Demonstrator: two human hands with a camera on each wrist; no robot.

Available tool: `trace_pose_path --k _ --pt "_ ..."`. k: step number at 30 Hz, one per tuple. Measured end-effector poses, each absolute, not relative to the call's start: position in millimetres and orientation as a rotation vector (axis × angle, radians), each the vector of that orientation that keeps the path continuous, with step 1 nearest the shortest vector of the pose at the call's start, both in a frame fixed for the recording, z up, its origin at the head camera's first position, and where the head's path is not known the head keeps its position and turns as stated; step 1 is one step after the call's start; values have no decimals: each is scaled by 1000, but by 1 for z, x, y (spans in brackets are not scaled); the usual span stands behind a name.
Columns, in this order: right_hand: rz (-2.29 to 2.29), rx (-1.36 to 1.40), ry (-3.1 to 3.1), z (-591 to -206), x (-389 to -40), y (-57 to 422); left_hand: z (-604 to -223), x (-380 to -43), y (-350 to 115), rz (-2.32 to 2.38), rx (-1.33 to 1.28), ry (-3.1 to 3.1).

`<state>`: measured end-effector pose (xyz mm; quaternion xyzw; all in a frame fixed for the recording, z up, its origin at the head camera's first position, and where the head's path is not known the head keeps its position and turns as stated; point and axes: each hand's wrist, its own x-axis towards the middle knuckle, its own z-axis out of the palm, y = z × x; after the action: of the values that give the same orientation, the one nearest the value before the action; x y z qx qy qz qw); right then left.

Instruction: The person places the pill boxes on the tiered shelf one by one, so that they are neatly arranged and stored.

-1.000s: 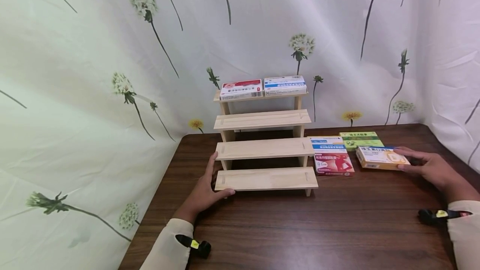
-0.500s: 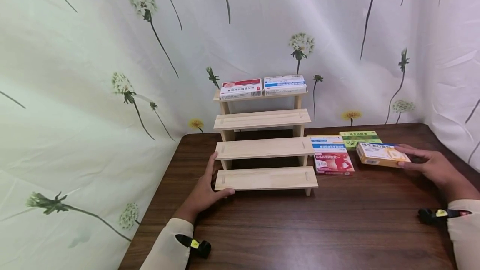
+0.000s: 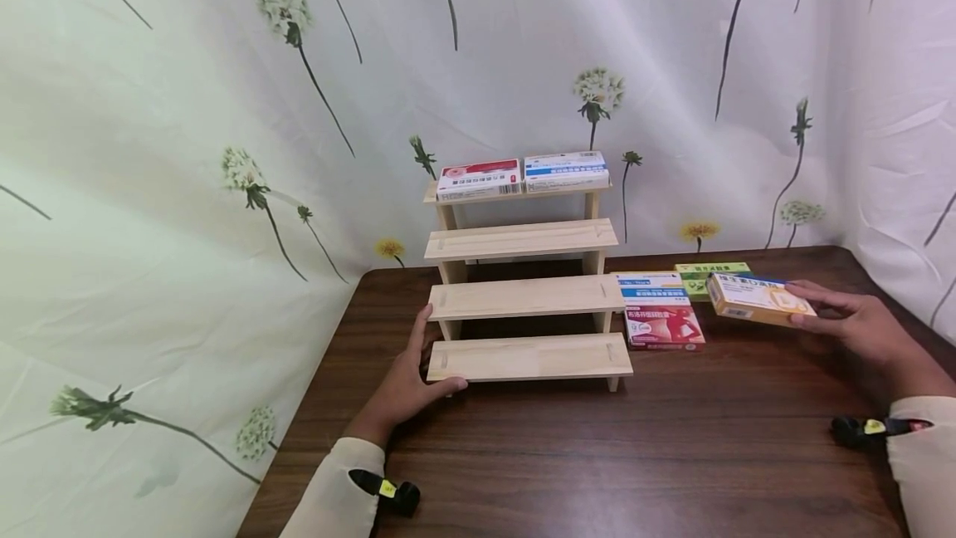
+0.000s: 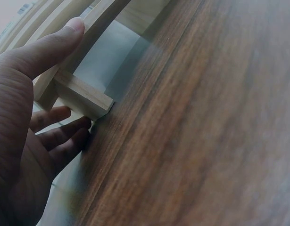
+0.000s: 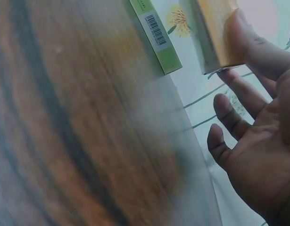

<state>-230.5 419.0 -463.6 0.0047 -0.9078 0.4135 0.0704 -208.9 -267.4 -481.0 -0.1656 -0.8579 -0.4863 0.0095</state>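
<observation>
My right hand (image 3: 859,326) pinches a white-and-orange medicine box (image 3: 758,299) at its right end, thumb against the near side. In the right wrist view the thumb presses the box's orange face (image 5: 222,28), and the other fingers are spread beneath. The box is tilted and raised, overlapping a green medicine box (image 3: 709,276) in the head view. My left hand (image 3: 407,384) rests at the left end of a four-tier wooden display stand (image 3: 530,355). Its thumb lies along the lowest step's front edge; the other fingers reach along the side, close to the support leg (image 4: 86,96).
Two medicine boxes, one red-and-white (image 3: 480,178) and one blue-and-white (image 3: 566,170), lie on the top step. Right of the stand, a red box (image 3: 663,329) and another blue-and-white box (image 3: 653,287) lie on the dark wooden table (image 3: 568,455). A flowered curtain (image 3: 508,65) hangs behind.
My right hand has lifted the white-and-orange box off the table and shifted it slightly up and left, over the green box. My left hand and the stand have stayed put.
</observation>
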Motion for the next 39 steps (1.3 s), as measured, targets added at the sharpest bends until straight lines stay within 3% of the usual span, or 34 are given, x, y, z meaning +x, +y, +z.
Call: trace_pose_path --k 13,22,39 --pt "1191 -52 -2711 -446 -226 410 -481 -210 -266 -1495 -509 -2691" --pt "1379 56 -2540 -426 -230 401 -483 -209 -268 -1502 -504 -2688" --pt "1196 112 -2589 -360 -243 382 -482 -207 -268 -1511 -495 -2683"
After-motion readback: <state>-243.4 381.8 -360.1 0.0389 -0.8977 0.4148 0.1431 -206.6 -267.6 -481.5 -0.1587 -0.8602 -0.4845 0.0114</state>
